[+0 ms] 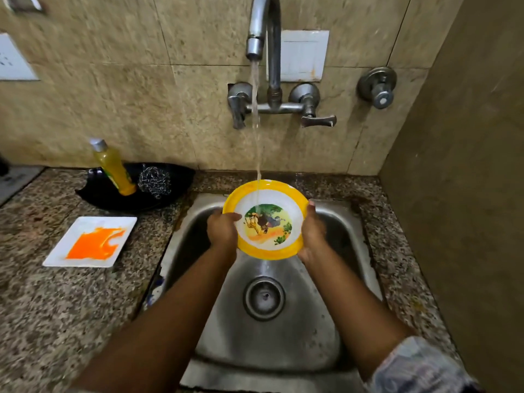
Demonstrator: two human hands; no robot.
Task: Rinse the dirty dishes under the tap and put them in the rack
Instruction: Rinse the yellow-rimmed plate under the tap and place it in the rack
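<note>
1. Head view, step in hand: I have the round yellow-rimmed plate point(266, 219) over the steel sink point(215, 330), tilted toward me, with the stream from the tap point(263, 26) landing on its upper inner face. My left hand point(222, 229) grips the plate's left edge, thumb curled onto the face; my right hand point(312, 232) clasps the right edge, fingers wrapped behind. I judge this the rinsing of the first dish, and its face already looks clean.

2. Next move, as I judge it: turn the plate so the water reaches the back and rim, then carry it to the rack. No rack shows here, so I would have to look for it first.

3. Around: a square white plate point(90, 241) smeared with orange sauce lies on the granite counter point(56, 307) left of the sink, still to be rinsed. Behind it a black dish point(170, 194) holds a yellow soap bottle point(113, 165) and a steel scrubber point(154, 180).

4. In the way: nothing lies between the plate and the stream; wet hands could slip.
</note>
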